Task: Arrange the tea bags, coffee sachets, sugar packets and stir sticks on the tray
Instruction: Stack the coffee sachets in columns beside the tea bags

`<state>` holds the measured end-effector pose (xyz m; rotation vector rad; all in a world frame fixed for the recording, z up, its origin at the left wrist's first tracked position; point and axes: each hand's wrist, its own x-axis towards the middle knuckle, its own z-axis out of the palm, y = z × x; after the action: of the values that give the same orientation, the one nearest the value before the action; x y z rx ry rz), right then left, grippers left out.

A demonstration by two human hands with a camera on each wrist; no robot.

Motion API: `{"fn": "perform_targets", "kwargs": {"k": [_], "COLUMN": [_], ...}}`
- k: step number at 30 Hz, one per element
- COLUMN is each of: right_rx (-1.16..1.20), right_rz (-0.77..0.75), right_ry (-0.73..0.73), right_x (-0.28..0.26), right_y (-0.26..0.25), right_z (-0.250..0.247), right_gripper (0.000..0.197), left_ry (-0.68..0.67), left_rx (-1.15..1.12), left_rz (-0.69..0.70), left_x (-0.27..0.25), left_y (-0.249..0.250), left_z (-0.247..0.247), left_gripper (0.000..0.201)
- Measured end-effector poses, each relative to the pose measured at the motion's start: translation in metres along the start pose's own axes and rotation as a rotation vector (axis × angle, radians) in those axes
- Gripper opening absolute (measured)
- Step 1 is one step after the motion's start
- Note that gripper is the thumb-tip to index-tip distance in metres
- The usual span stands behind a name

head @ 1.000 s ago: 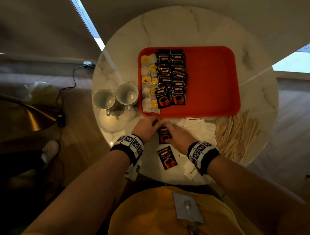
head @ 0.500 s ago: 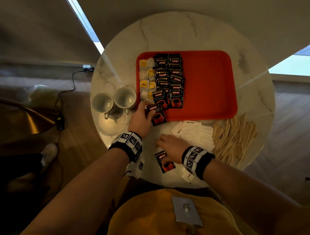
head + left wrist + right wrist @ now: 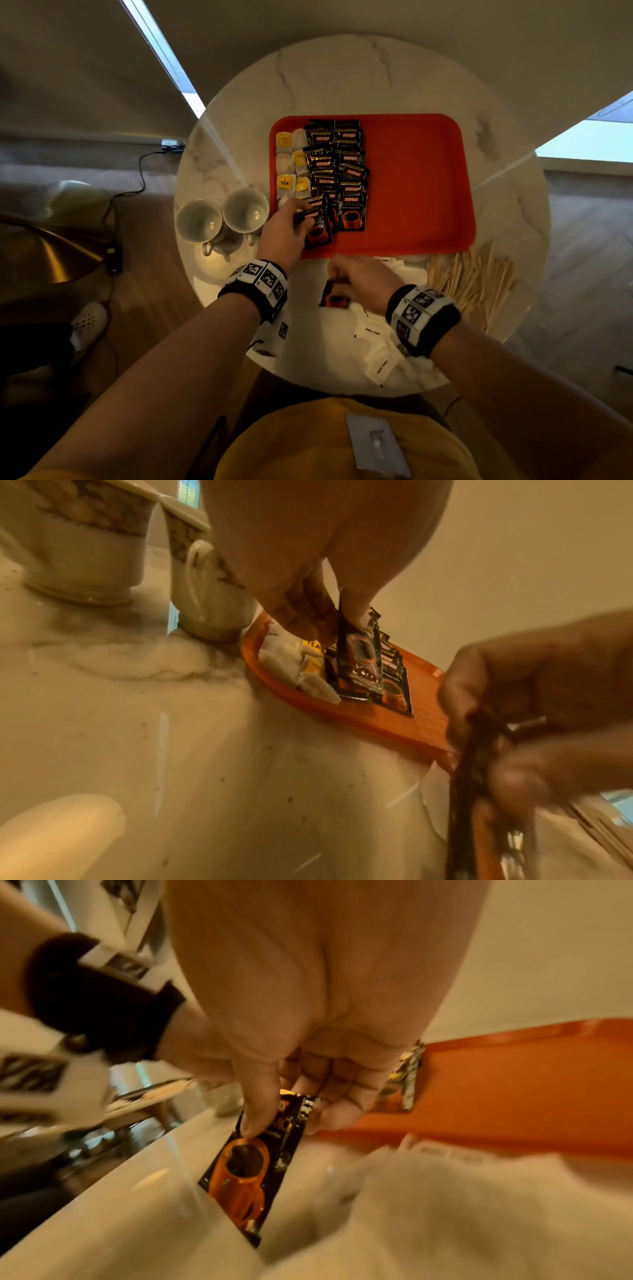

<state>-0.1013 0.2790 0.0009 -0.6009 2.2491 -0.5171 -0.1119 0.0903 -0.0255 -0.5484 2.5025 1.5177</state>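
On the round marble worktop [image 3: 342, 78] sits an orange tray [image 3: 418, 178]. Tea bags [image 3: 286, 168] lie in a row along the tray's left side. Just beside them, black coffee sachets [image 3: 337, 161] lie in two rows, each one partly on top of the next.

The left hand [image 3: 284, 229] is over the near left corner of the tray. Its fingers and thumb pinch one coffee sachet [image 3: 317, 228], which is at the near end of the left row and touches the sachets there.

The right hand [image 3: 363, 284] is near the tray's front edge, above the worktop. Its thumb and fingers pinch the last sachet [image 3: 253, 1164] by the top end, so that the sachet hangs down.

White sugar packets [image 3: 378, 356] lie on the worktop under and beside the right hand. Wooden stir sticks [image 3: 472, 284] lie in a loose heap to the right of them. Two white cups [image 3: 222, 219] stand side by side, just left of the tray.
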Motion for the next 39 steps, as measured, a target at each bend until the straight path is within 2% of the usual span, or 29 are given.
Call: {"fn": "perform_targets", "kwargs": {"k": [5,9,13,18,21,26,30,32,36,39], "right_rx": [0.047,-0.015,-0.019,0.13,0.226,0.252,0.28,0.304,0.311,0.348], "right_rz": [0.093,0.101,0.114,0.251,0.275,0.247,0.412,0.467,0.433,0.407], "right_ry": [0.188,0.253,0.338,0.494,0.541,0.604,0.593,0.536,0.513,0.521], "right_x": [0.026,0.052,0.069,0.072,0.073,0.073,0.075,0.078,0.084,0.085], "right_y": [0.027,0.038,0.043,0.05,0.054,0.056,0.057,0.058,0.058,0.058], "right_z": [-0.057,-0.076,-0.072,-0.053,-0.043,-0.039,-0.043,-0.043,-0.04,-0.036], "right_gripper": [0.021,0.026,0.042,0.069,0.07,0.066,0.082,0.078,0.051,0.048], "left_ry": [-0.035,-0.028,0.039,0.018,0.014,-0.001,0.004,0.015,0.003,-0.009], "left_rx": [0.1,0.251,0.35,0.366,0.358,0.342,0.281,0.248,0.256,0.258], "left_rz": [0.062,0.1,0.12,0.118,0.115,0.097,0.065,0.055,0.024,0.02], "left_x": [0.02,0.031,0.034,0.035,0.035,0.038,0.04,0.04,0.037,0.035], "left_y": [0.008,0.007,0.0,0.002,0.005,0.012,0.013,0.015,0.018,0.019], "left_z": [0.007,0.016,0.021,0.022,0.022,0.025,0.029,0.03,0.032,0.033], "left_gripper": [0.025,0.026,0.033,0.035,0.033,0.032,0.031,0.031,0.035,0.036]}}
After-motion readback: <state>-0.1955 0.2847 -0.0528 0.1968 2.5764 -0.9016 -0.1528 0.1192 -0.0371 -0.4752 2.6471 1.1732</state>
